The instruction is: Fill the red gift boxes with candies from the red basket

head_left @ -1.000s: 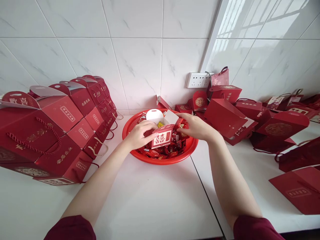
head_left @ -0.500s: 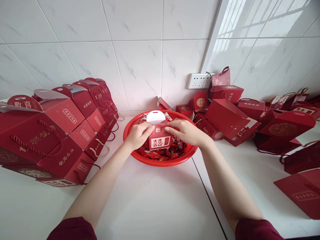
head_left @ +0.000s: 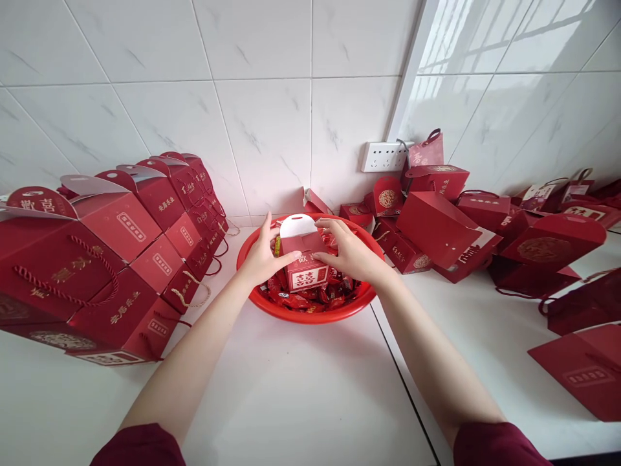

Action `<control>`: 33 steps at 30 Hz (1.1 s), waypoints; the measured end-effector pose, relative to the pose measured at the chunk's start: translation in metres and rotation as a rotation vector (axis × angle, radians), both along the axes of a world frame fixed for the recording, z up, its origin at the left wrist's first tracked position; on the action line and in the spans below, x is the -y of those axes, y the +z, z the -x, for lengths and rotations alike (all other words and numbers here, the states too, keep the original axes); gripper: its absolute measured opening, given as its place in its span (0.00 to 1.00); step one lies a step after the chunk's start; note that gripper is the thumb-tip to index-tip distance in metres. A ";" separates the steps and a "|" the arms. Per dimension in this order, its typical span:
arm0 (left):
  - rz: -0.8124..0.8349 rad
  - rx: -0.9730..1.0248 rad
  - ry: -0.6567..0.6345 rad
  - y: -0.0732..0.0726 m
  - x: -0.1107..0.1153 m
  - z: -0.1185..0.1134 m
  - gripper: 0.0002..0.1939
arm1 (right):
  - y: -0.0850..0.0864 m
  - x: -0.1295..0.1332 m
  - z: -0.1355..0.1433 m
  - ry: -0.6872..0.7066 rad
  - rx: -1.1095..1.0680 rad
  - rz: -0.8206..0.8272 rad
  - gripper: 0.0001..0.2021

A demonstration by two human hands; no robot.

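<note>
A small red gift box (head_left: 308, 277) with a white double-happiness label sits upright on wrapped sweets (head_left: 334, 294) in a red plastic basket (head_left: 310, 317). Its rounded back flap (head_left: 297, 224) stands up, showing a white inner face; the front panel leans inward. My left hand (head_left: 264, 257) is at the box's left side, thumb on the front panel and fingers spread apart. On the right side, my right hand (head_left: 350, 254) has its thumb against the same panel, its other fingers apart and curved over the basket. Neither hand is closed round the box.
Stacked red gift boxes (head_left: 130, 226) with rope handles stand on the left of the white counter (head_left: 291, 401). More red boxes (head_left: 441, 226) lie loosely piled on the right. A white power strip (head_left: 383, 156) is on the tiled wall behind.
My fingers have come off the box's upper panel and spread apart, while the thumbs stay on it. The front panel has tilted inward, away from the back flap's white face.
</note>
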State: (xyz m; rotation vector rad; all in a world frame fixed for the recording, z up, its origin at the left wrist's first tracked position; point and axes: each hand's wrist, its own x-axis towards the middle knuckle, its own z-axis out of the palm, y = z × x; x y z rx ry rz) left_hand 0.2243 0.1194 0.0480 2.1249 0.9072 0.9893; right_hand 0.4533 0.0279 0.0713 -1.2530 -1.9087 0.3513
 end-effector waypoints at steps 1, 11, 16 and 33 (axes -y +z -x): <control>0.051 0.010 -0.033 0.000 -0.001 0.001 0.56 | 0.000 0.000 0.000 -0.004 -0.014 0.024 0.31; -0.134 -0.061 -0.276 0.018 0.006 0.001 0.16 | 0.002 -0.004 -0.009 0.185 -0.035 0.152 0.30; -0.282 -0.281 -0.183 0.020 0.017 -0.002 0.22 | 0.004 -0.002 -0.014 0.139 0.116 0.164 0.24; -0.291 -0.503 -0.077 0.016 0.019 -0.003 0.41 | 0.005 0.007 0.001 0.056 0.350 0.107 0.29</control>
